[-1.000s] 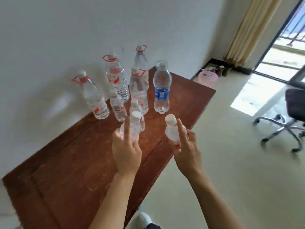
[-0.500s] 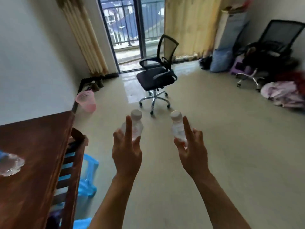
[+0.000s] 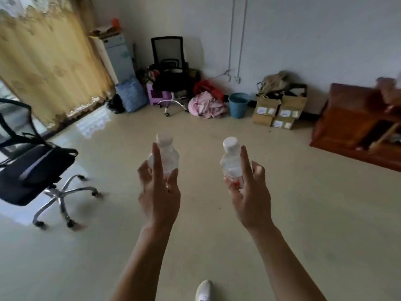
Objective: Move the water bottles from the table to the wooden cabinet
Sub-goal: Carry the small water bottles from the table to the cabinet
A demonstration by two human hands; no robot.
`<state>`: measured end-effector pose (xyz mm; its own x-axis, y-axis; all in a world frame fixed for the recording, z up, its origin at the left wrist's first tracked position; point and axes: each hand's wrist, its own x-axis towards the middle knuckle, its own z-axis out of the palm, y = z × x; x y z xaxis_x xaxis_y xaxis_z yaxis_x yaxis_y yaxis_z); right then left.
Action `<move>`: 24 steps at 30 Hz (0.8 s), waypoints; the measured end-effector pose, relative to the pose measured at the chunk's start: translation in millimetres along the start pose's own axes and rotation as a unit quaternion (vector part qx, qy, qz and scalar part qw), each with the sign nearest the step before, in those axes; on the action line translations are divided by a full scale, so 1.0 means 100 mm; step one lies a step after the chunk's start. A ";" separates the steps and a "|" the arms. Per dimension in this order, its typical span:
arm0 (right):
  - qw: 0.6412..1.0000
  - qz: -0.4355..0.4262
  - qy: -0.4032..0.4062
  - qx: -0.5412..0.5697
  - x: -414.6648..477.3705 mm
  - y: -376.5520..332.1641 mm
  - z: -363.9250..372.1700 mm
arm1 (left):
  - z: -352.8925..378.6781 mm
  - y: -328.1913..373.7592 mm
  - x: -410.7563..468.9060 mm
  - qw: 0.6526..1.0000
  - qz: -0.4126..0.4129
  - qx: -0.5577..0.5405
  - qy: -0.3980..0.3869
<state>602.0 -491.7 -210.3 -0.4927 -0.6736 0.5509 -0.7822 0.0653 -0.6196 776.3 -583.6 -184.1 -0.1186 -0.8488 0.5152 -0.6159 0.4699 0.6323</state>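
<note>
Clear bottles with white caps, reddish-brown wooden cabinet, yellow patterned curtain, blue basket, black chair

Pale glossy floor w/ daylight patch nr yellow curtain at left. Black office chair front-left; 2nd black chair in far corner amid clutter. Along white wall: pink cloth heap, blue basket, cardboard boxes. Two thin pipes up the wall.

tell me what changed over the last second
The person turned away from the table, which has left view with the other bottles; the wooden cabinet now shows at the right. Unchanged: the left hand still grips the left bottle and the right hand the right bottle, both upright.
</note>
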 end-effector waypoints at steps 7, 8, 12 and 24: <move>0.981 0.105 0.119 -0.115 0.91 0.98 -0.82 | 1.71 1.08 0.86 0.970 0.117 -0.172 -0.126; 0.975 0.116 0.133 -0.133 0.97 1.06 -0.94 | 1.85 1.23 0.89 0.963 0.138 -0.183 -0.142; 0.940 0.186 0.210 -0.193 1.15 1.72 -1.54 | 2.70 2.04 0.87 0.925 0.219 -0.214 -0.225; 0.864 0.291 0.326 -0.250 1.88 4.09 -3.02 | 5.14 4.34 0.67 0.858 0.331 -0.256 -0.296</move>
<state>74.4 -369.2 -190.9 -0.8404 0.1283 0.5266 -0.3166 0.6725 -0.6690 100.9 -560.8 -172.1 -0.7797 -0.2572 0.5709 0.1445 0.8132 0.5637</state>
